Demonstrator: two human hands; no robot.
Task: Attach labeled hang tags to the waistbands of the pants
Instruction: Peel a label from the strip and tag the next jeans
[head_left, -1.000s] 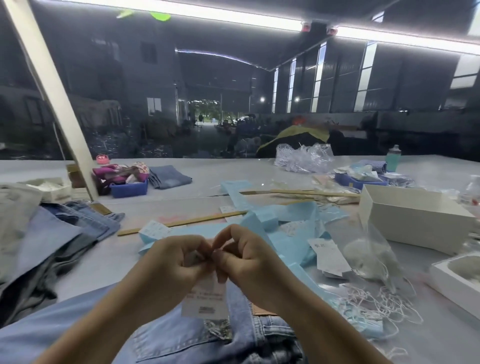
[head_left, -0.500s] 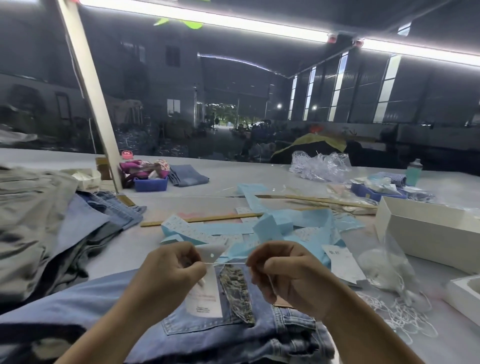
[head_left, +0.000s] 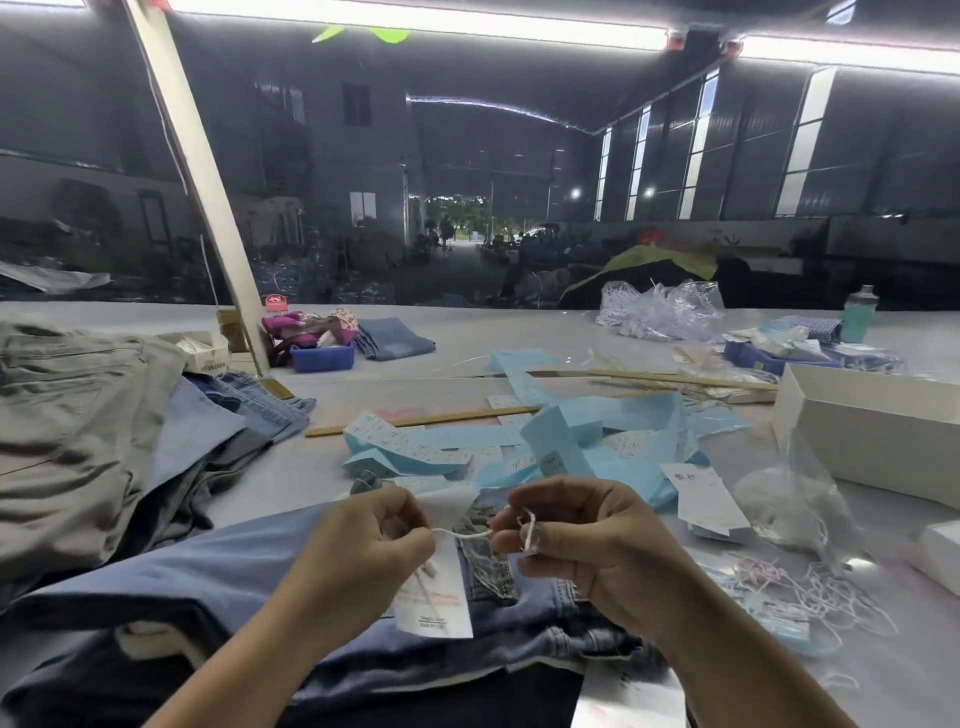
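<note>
While both hands work low in the centre of the frame, a short white string runs taut between them; the left hand pinches one end, fingers curled, and a white tag hangs below its fingertips; the right hand pinches the other end, a frayed loop of string showing at its fingertips. The hands are apart, string spanning the gap.

Jeans lie folded under the hands, lower centre; the waistband sits just behind the string; whether the string already passes through a belt loop is hard to tell, since the fingers cover that spot.

Progress, as a judgement: the tag is threaded on its string and held at the waistband; the tie or knot looks unfinished, so this pair is mid-attachment. Left of frame, a pile of grey and blue pants lies on the table; no tags are visible on them from here, so they may be waiting their turn or done.

Supplies at centre and right: blue label strips with loose tags; a bag of strings; a tangle of loose strings at lower right; a white box at the right edge.
</note>
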